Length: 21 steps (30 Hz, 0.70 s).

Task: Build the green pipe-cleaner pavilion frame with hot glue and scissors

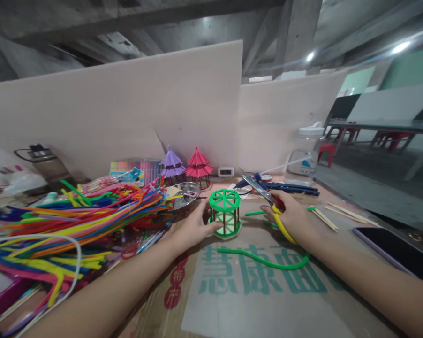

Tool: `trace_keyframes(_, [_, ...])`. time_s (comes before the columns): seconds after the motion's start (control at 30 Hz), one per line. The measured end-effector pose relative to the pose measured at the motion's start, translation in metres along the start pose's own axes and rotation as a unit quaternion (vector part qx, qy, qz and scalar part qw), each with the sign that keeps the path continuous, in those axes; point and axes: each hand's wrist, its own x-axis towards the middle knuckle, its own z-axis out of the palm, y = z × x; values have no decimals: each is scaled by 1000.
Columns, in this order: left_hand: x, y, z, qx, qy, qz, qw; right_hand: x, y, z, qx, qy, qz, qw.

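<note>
My left hand point(196, 223) is closed on the side of a small round frame point(224, 202). Its wheel-like top and its base are edged in green pipe cleaner, with thin brown posts between them. In my right hand point(291, 217) are scissors point(256, 184) with yellow handles, their metal blades pointing up and left, just right of the frame. A loose green pipe cleaner point(264, 260) curves over the printed sheet in front of both hands. Shorter green pieces point(255, 213) lie between the frame and my right hand.
A big heap of coloured pipe cleaners point(74, 225) covers the left side. Purple point(172, 164) and pink point(198, 164) pavilion models stand at the back beside a small digital clock point(226, 172). To the right are a clear water jug point(303, 155), wooden sticks point(352, 213) and a phone point(397, 253).
</note>
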Motion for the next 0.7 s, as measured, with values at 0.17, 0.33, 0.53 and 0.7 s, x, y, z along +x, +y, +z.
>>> trace_keyframes(0.17, [3,-5,1,-6,1,26,1000,-1,0,1,-12,1,6,1000])
trace_keyframes(0.33, [-1,1,-1,17,-7,7,1000,0,0,0,-4,-7,6,1000])
trace_keyframes(0.53, [-2,2,-1,54,-10,13,998,0,1,1,-3,-17,11,1000])
trace_keyframes(0.7, [-2,6,-2,57,-24,32,998,-2,1,1,-8,-16,7,1000])
